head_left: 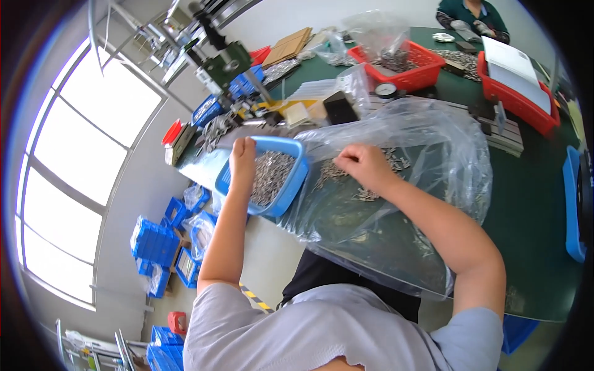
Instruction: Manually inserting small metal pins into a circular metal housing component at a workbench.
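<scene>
Curled closed — right hand by metal parts; left hand at blue bin — grip unclear.

- A pale lavender-grey shirt, plain, its soft cloth lightly creased.
- On the shirt's left, a short, loose left sleeve of the same colour.
- On the shirt's right, a matching right sleeve, looking slightly bluer.
- At the shirt's top, a neckline with a finely wavy edge.
- Past the shirt's sleeves, bare forearms.
- Below the shirt, a black lower garment.
</scene>
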Available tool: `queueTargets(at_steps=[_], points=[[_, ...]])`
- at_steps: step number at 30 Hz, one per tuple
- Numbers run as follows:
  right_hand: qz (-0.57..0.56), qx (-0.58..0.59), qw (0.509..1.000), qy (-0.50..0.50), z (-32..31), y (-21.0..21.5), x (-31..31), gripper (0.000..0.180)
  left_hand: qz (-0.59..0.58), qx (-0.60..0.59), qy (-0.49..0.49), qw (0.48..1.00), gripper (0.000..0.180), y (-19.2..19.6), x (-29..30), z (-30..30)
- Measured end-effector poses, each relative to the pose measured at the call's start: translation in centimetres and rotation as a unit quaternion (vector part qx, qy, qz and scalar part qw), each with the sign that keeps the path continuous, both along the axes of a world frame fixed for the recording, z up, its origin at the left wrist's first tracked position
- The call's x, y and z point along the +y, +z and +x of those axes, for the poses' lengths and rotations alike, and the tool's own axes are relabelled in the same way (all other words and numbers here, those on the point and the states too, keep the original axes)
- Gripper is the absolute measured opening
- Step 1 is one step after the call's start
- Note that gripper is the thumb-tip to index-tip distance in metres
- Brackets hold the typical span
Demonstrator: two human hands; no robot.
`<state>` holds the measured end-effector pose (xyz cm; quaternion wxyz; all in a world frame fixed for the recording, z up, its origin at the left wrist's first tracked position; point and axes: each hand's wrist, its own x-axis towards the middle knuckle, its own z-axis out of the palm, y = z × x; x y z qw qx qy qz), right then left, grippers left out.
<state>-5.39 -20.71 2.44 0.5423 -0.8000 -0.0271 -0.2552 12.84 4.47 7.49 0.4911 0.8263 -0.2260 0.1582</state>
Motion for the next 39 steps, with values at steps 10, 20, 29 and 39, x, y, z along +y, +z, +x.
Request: queueTargets(at_steps=[10,20,29,39], points=[[0.004,-0.019,0.999,-0.050,0.2,-1.1,-1.5,0.025,-0.196,0.162,-0.210,0.944,0.024,4.3,-13.3,-8.0],[-0.009,-0.005,0.996,-0.086,-0.4,-0.9,-2.5,0.020,-0.231,0.259,-0.308,0.886,0.022,1.1,-15.8,-13.1],[-0.036,-0.022,0.997,-0.065,0.0,-1.7,-3.4,0.018,-0.273,0.412,-0.310,0.812,0.019,-2.2,-11.7,-14.5],[-0.004,0.052,0.998,-0.044,-0.1,-1.4,-4.0,0.012,-0.289,0.625,-0.366,0.626,0.019,-4.9,-8.6,-15.1]])
